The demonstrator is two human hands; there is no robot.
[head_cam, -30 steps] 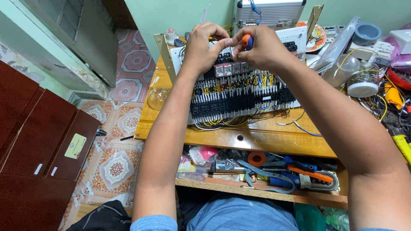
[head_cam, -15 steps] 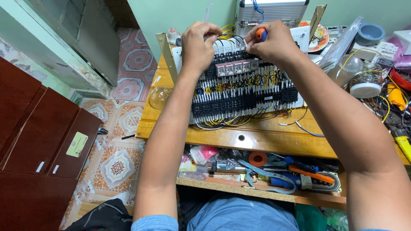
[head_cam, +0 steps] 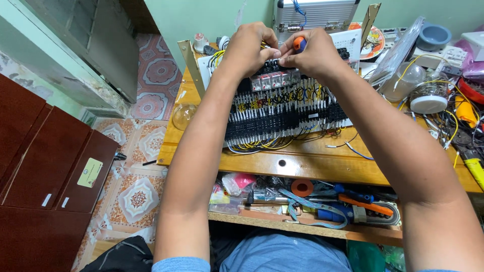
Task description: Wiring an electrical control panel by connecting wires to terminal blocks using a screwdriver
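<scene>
The wired control panel (head_cam: 282,108) stands tilted on the wooden workbench (head_cam: 322,163), rows of black terminal blocks across its lower half, small clear relays above them, and yellow and black wires looping out at the bottom edge. Both hands work at its top: the right hand (head_cam: 315,53) is closed around an orange-handled screwdriver (head_cam: 299,44), the left hand (head_cam: 249,48) has its fingertips pinched together at the same spot (on what, a wire or a terminal, I cannot tell). The screwdriver tip could slip off a small screw and nick a neighbouring wire, since the wiring is crowded; pressing hard might also rock the propped panel.
</scene>
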